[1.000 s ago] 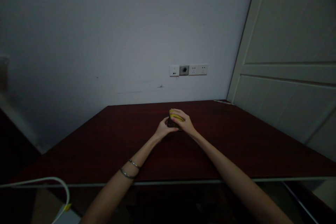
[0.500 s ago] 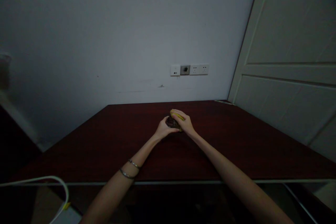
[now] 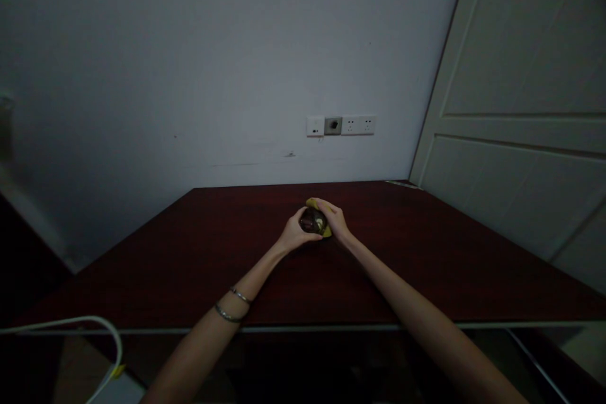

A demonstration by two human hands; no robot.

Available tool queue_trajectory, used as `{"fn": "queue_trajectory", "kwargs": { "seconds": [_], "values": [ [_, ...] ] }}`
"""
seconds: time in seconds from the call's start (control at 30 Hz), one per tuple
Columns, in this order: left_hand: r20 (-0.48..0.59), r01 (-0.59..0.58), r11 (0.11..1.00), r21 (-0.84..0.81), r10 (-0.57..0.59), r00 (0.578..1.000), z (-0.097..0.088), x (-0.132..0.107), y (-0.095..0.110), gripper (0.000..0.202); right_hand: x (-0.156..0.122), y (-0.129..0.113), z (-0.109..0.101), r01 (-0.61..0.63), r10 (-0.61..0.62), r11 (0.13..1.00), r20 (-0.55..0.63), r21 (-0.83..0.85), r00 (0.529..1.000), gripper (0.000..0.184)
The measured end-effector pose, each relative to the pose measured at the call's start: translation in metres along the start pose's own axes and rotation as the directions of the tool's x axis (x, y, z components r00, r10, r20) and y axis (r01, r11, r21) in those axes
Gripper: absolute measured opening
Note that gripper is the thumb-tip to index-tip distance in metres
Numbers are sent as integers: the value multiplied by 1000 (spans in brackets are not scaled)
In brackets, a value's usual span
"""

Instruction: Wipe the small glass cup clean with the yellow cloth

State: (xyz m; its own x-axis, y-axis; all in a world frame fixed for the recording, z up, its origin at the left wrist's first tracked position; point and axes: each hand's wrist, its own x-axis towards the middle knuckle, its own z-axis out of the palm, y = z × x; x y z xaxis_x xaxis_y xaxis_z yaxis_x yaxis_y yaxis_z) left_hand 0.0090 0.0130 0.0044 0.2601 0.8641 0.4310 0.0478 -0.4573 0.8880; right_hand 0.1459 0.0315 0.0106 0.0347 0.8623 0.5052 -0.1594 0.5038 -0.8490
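Around the left side of a dark, shiny, round glass-like vessel (image 3: 312, 221), my left hand (image 3: 294, 231) is closed with its thumb and fingers apart on the rim. My right hand (image 3: 337, 221) grips a yellow cloth (image 3: 327, 232) and presses it to the vessel's right side. A corner of the cloth sticks out beyond the fingers at the top. The vessel sits at or just above the dark red table (image 3: 227, 252); its base is hidden, so I cannot tell which. Its exact kind is too small and dim to make out.
A pale wall (image 3: 237, 63) with a row of sockets (image 3: 341, 125) rises behind the table. On the right stands a white panelled door (image 3: 521, 132). A white cable (image 3: 106, 323) loops by the table's front left edge.
My right hand and the yellow cloth have slid from over the vessel's top to its right side, uncovering more of its round face. My left hand keeps its hold in nearly the same place.
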Motion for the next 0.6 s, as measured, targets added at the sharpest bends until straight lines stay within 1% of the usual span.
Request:
{"fn": "queue_trajectory", "kwargs": {
  "seconds": [0.07,0.13,0.17,0.23,0.3,0.37,0.43,0.47,0.5,0.53,0.6],
  "values": [
    [16,18,1000,-22,-18,1000,1,0,-1,77,3,4,1,-67,69,997,-43,47,997,37],
    [12,41,998,-40,-41,999,1,0,-1,73,2,5,2,-64,65,998,-58,27,996,37],
    [8,55,997,-48,-55,998,2,0,-1,72,1,3,2,-41,41,999,-56,-2,998,36],
    [-16,79,995,-58,-80,997,3,1,0,69,-5,-1,4,53,-56,995,-35,-85,998,33],
    [-49,91,993,-76,-94,994,3,1,1,65,-11,-8,4,197,-194,960,35,-197,980,29],
    [-81,83,989,-119,-93,992,4,1,3,61,-17,-14,4,346,-312,887,157,-305,937,25],
    [-102,55,985,-166,-72,992,4,1,5,58,-21,-18,3,455,-371,812,277,-367,886,25],
    [-101,42,983,-180,-61,993,4,0,6,58,-22,-20,2,487,-385,787,315,-379,867,25],
    [-95,35,982,-186,-53,994,4,0,7,58,-22,-21,2,502,-395,777,328,-380,858,26],
    [-79,33,983,-183,-48,996,4,0,8,59,-21,-21,2,499,-396,782,319,-374,861,26],
    [-49,31,987,-157,-39,998,3,0,8,64,-18,-20,2,442,-378,832,241,-335,894,26]
  ]
}}
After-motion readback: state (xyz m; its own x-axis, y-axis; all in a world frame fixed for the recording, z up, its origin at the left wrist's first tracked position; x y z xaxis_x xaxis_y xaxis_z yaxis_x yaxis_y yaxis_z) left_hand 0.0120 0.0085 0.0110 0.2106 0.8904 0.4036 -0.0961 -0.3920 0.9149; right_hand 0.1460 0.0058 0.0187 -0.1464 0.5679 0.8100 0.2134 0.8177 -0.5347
